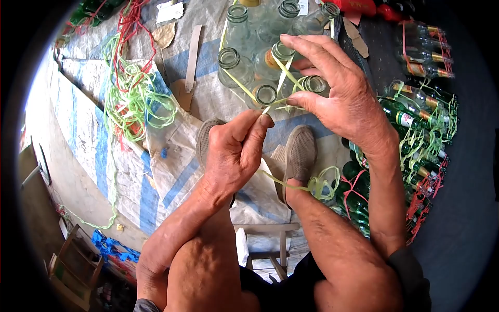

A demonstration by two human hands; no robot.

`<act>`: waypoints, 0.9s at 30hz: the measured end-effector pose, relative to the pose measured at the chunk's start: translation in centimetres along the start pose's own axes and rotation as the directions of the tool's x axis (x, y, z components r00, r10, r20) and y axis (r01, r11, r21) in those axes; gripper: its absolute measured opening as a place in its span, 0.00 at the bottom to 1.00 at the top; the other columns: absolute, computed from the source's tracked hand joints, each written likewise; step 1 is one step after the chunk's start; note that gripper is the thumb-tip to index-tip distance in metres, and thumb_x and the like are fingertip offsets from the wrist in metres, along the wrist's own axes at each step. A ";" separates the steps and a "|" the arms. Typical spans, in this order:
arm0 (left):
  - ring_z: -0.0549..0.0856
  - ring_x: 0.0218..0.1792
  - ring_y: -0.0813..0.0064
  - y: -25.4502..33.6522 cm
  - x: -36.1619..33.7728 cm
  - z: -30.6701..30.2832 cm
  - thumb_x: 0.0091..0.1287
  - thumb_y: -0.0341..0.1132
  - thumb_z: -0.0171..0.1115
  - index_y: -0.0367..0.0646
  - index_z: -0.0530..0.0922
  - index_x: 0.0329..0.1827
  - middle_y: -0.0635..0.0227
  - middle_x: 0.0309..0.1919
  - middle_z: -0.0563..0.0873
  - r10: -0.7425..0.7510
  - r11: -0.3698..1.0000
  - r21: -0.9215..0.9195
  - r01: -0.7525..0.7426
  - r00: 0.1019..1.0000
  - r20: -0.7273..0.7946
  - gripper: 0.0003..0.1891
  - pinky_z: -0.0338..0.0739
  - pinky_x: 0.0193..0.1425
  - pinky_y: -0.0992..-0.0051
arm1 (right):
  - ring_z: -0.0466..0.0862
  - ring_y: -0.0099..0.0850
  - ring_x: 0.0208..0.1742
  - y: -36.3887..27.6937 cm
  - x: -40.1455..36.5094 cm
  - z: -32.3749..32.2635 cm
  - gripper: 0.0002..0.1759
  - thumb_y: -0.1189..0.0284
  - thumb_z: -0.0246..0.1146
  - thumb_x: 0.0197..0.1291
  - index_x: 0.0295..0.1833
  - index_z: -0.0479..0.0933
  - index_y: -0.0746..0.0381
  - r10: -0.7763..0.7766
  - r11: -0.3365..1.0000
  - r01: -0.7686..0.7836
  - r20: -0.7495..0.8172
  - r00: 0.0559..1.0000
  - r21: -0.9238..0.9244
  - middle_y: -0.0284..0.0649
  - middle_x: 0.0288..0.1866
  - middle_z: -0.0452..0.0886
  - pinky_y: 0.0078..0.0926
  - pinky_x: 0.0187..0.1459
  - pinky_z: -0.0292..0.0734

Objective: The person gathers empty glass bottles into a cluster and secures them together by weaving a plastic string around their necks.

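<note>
Several clear glass bottles (pixel 240 70) stand upright in a group in front of me, with pale green twine (pixel 240 83) running around and between their necks. My left hand (pixel 238 145) pinches the twine between thumb and forefinger, just below the nearest bottle mouth (pixel 265 94). My right hand (pixel 338 88) is over the right side of the group, thumb and fingers spread apart around the bottle necks. A strand of twine passes by its thumb tip; whether the thumb presses on it is unclear. A loose tail of twine (pixel 325 184) lies near my right leg.
Tangled green and red twine (pixel 132 99) lies on the sheet at the left. Tied bundles of green bottles (pixel 410 122) are at the right, more bottles (pixel 356 200) beside my right leg. Cardboard scraps (pixel 193 57) lie beyond my feet. A wooden frame (pixel 67 270) stands at the lower left.
</note>
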State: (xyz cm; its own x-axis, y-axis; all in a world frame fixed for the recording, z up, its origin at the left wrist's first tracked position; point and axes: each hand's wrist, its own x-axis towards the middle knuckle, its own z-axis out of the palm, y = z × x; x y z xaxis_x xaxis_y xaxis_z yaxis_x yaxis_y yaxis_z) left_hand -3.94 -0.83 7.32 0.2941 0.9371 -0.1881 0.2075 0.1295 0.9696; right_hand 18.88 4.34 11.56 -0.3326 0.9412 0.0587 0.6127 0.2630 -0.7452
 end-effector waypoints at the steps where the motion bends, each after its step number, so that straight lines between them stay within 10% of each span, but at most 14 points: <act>1: 0.72 0.24 0.85 0.3 0.1 -0.1 0.85 0.30 0.64 0.34 0.87 0.45 0.71 0.20 0.74 0.031 0.999 0.021 -0.031 1.000 -0.005 0.09 0.71 0.29 0.74 | 0.88 0.36 0.65 0.1 -0.1 0.0 0.48 0.89 0.77 0.54 0.82 0.75 0.57 -0.011 1.000 0.011 -0.005 1.000 -0.005 0.42 0.76 0.78 0.33 0.67 0.89; 8: 0.79 0.18 0.68 2.9 0.4 -1.4 0.77 0.25 0.67 0.35 0.85 0.42 0.55 0.19 0.77 0.053 0.982 0.181 -0.062 0.997 0.055 0.03 0.75 0.27 0.67 | 0.88 0.37 0.65 0.3 -0.1 0.4 0.47 0.89 0.77 0.53 0.81 0.76 0.58 -0.083 0.996 0.081 -0.078 0.993 -0.028 0.42 0.77 0.80 0.32 0.66 0.89; 11: 0.74 0.22 0.82 3.5 0.8 -2.0 0.79 0.24 0.66 0.33 0.87 0.45 0.63 0.21 0.78 0.110 0.934 0.326 -0.144 0.987 0.119 0.04 0.72 0.28 0.73 | 0.88 0.37 0.66 0.2 -0.1 0.5 0.46 0.89 0.77 0.53 0.80 0.76 0.58 -0.069 0.997 0.071 -0.083 0.994 0.013 0.42 0.76 0.81 0.32 0.65 0.89; 27: 0.84 0.22 0.73 8.1 4.9 -3.9 0.74 0.25 0.72 0.37 0.87 0.44 0.58 0.25 0.87 0.191 0.684 0.643 -0.345 0.935 0.298 0.01 0.80 0.31 0.70 | 0.86 0.43 0.66 0.6 -0.4 1.0 0.44 0.89 0.74 0.53 0.78 0.76 0.57 -0.065 0.997 0.069 -0.115 0.991 0.033 0.43 0.73 0.80 0.34 0.65 0.87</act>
State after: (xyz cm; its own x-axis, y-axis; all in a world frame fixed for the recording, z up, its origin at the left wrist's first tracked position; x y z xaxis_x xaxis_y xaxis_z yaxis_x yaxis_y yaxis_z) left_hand -4.44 6.12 14.90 0.5926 0.8046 -0.0368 0.6404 -0.4429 0.6275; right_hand 18.66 3.92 10.38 -0.2873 0.9402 0.1829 0.5641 0.3204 -0.7610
